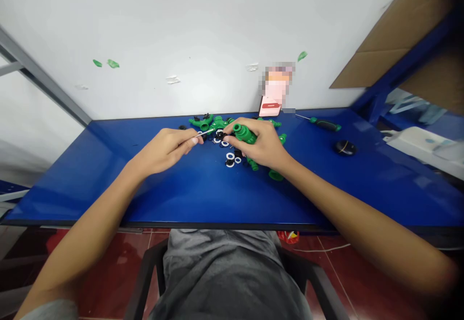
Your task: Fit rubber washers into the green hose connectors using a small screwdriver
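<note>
My left hand [172, 148] is closed in a pinch on a thin, pale, metallic-looking stick [207, 132], its tip pointing right over the pile. My right hand [266, 143] wraps around a green plastic hose fitting [243, 133], with its ringed end towards me. Small black parts [220, 136] sit by my right fingertips; I cannot tell whether they are gripped. Around both hands lie more green fittings [218, 123], white rings [230, 156] and black pieces. My right hand hides part of this pile.
A phone [273, 93] leans against the white wall at the back. To the right lie a green-and-black screwdriver [325, 124] and a round black object [345, 147] with a band around it. A white device [426, 148] stands at the right edge of the blue table [174, 194].
</note>
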Motion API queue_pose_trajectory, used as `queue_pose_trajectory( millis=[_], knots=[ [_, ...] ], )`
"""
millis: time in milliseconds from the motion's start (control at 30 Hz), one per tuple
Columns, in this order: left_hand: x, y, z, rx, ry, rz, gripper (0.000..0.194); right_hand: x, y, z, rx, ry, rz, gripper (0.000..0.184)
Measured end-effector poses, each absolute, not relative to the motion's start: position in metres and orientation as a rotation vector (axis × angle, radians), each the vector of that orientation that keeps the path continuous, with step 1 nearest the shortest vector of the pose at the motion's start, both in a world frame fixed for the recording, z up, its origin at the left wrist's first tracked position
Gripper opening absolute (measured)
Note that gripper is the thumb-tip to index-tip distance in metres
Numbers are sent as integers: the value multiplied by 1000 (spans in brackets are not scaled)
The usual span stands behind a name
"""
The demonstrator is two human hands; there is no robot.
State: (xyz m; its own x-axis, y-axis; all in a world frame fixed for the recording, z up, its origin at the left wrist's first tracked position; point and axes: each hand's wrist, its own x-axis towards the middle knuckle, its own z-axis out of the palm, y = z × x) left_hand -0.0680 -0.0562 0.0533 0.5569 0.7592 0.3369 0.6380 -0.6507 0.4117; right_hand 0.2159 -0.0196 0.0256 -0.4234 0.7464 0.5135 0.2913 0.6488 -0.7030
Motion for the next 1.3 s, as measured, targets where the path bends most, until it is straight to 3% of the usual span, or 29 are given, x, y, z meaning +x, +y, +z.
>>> queue_pose_trajectory(
  millis=[667,1300],
  knots=[
    [-70,-56,49,2753,1204,558,46,216,-9,10,-575,-2161,328,14],
    [-67,-57,48,2758,1186,585,46,217,-11,13,-607,-2155,325,16]
  ],
)
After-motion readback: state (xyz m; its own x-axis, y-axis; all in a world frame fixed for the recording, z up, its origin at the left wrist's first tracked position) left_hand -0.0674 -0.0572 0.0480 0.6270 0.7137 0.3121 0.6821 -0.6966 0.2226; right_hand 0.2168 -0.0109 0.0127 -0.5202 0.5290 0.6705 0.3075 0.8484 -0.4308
